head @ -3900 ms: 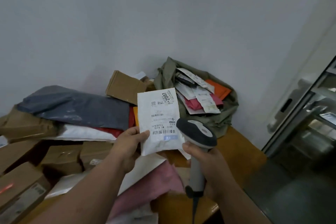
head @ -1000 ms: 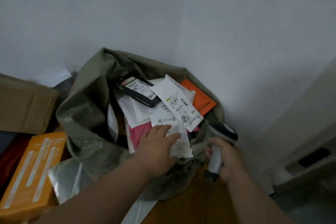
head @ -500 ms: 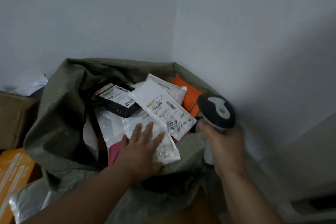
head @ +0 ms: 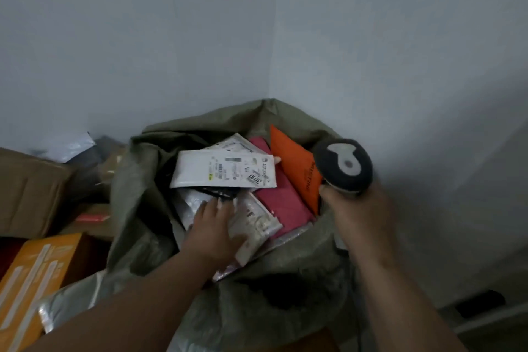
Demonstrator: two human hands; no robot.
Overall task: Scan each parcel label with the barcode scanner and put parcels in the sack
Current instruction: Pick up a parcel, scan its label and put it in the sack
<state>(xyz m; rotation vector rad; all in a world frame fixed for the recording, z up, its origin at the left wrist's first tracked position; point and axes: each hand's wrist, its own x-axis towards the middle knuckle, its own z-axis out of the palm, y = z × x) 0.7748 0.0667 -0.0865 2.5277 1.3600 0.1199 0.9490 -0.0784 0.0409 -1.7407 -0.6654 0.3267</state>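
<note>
An olive-green sack [head: 137,203] stands open in the room's corner, full of parcels. My left hand [head: 213,233] lies inside it with fingers spread flat, pressing down on a white labelled parcel [head: 255,223]. Above it rests another white parcel with a barcode label [head: 225,170], beside a pink parcel [head: 285,203] and an orange one [head: 297,168]. My right hand [head: 363,214] grips the handle of the barcode scanner [head: 344,164], whose dark head sits over the sack's right rim.
Left of the sack sit a brown cardboard box [head: 28,188], an orange box [head: 31,274] and a clear plastic bag [head: 65,300]. Grey walls meet right behind the sack. A strip of wooden table [head: 314,340] shows at the bottom.
I have leaned closer over the sack since the earlier frames. My left hand pushed the white parcel deeper among the others, and the scanner rose beside the sack's right rim.
</note>
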